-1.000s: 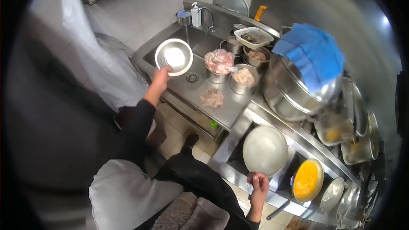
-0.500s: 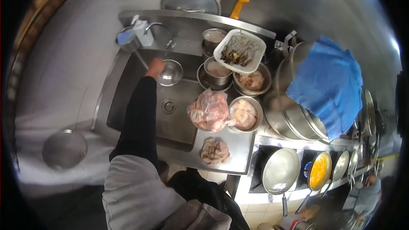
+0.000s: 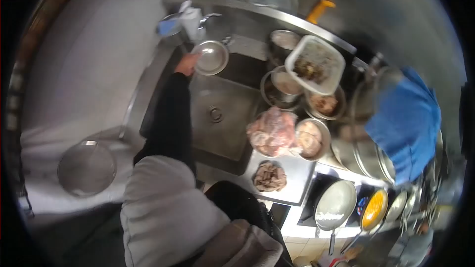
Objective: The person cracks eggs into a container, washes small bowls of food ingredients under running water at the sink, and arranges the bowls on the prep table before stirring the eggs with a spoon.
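My left hand (image 3: 187, 64) grips the left rim of a round metal bowl (image 3: 211, 58), which it holds over the upper part of the sink (image 3: 222, 113) near the faucet (image 3: 211, 18). The inside of the bowl faces up towards me. Right of the sink lie a plastic bag of pink meat (image 3: 273, 132) and, beside it, a metal pot of pale meat (image 3: 310, 139). A crumpled brownish cloth or piece of food (image 3: 269, 176) rests on the steel counter; which of these it is, I cannot tell. My right hand is out of view.
A white tub (image 3: 316, 64) sits over several metal bowls. Blue cloth (image 3: 408, 123) covers a large pot at the right. Below it on the stove are an empty pan (image 3: 336, 205) and one with yellow food (image 3: 374, 209). Another person (image 3: 418, 247) is at lower right.
My left hand has carried the bowl over the sink to near the faucet, then raised it slightly. My right hand has gone out of view. The camera has turned and moved closer to the sink.
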A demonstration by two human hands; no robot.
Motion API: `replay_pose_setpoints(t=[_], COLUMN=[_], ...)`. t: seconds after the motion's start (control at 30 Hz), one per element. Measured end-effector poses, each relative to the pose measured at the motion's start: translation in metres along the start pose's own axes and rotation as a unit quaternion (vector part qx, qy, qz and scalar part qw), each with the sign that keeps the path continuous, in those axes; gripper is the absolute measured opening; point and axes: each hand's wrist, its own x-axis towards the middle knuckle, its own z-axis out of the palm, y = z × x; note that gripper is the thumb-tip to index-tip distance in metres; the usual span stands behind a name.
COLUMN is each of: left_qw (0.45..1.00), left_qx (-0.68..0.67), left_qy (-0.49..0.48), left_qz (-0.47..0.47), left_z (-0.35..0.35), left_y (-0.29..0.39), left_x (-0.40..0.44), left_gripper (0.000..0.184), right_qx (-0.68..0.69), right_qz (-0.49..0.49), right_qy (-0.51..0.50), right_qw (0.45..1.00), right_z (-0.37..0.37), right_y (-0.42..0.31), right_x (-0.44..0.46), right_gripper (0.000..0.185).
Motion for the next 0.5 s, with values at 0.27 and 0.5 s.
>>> replay_pose_setpoints(t=[0.27, 0.5], left_qw=[0.893, 0.956], left_qx=[-0.322, 0.234], left_qy=[0.186, 0.065], left_qz=[-0.254, 0.162], left_z=[0.018, 0.045], left_y=[0.017, 0.132], left_x=[-0.051, -0.009], left_gripper=[0.026, 0.025], right_qx=[-0.045, -0.049], right_qz=[-0.015, 0.0], right_qy=[-0.019, -0.003], right_qw=[0.999, 0.999], right_z=[-0.006, -0.006], right_y=[-0.01, 0.0], right_x=[0.021, 0.019], right_gripper=[0.029, 0.034])
